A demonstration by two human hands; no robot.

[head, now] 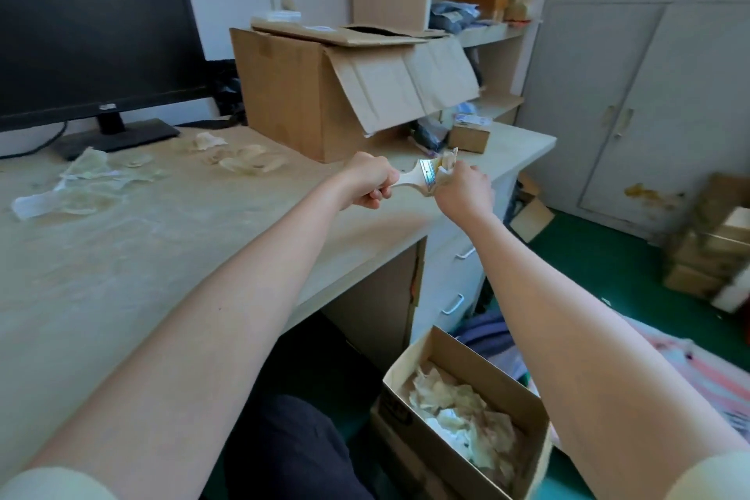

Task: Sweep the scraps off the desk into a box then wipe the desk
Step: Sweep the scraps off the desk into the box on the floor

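Pale crumpled scraps (89, 166) lie scattered across the back of the beige desk (162, 256). More fill the open cardboard box (495, 382) on the floor. A wooden brush (426, 175) hangs level above the desk's edge.

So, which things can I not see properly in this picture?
Head view:
Brush bristles: mostly covered by the right hand.
Floor box: near end cut off by the bottom edge.
Large carton contents: hidden by its flaps.
Monitor: cut off by the left edge.
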